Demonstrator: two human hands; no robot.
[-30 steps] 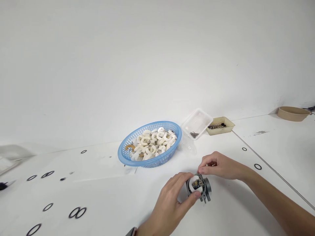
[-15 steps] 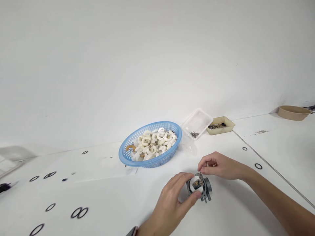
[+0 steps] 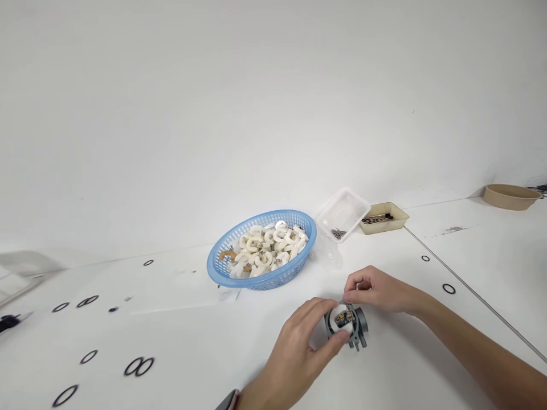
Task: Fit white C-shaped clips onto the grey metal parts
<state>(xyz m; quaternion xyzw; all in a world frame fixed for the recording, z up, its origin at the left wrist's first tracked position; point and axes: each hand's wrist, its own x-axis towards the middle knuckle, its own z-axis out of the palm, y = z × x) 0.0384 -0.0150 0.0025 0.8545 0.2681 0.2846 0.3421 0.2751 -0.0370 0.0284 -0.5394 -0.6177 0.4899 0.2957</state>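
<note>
A small grey metal carburettor body stands on the white table, with a white horseshoe-shaped float seated in its round opening. My left hand wraps round its left side, thumb under and fingers over the rim. My right hand hovers just behind it with thumb and forefinger pinched together at the top edge of the body; what they hold is too small to name.
A blue mesh basket full of white floats sits behind. Further right are a clear plastic tub with small screws and a beige tray of small parts. Black O-rings lie scattered left and right. A tan bowl stands far right.
Almost nothing differs; my right hand's pinch has settled slightly lower onto the top edge of the carburettor body, and the view has shifted a little.
</note>
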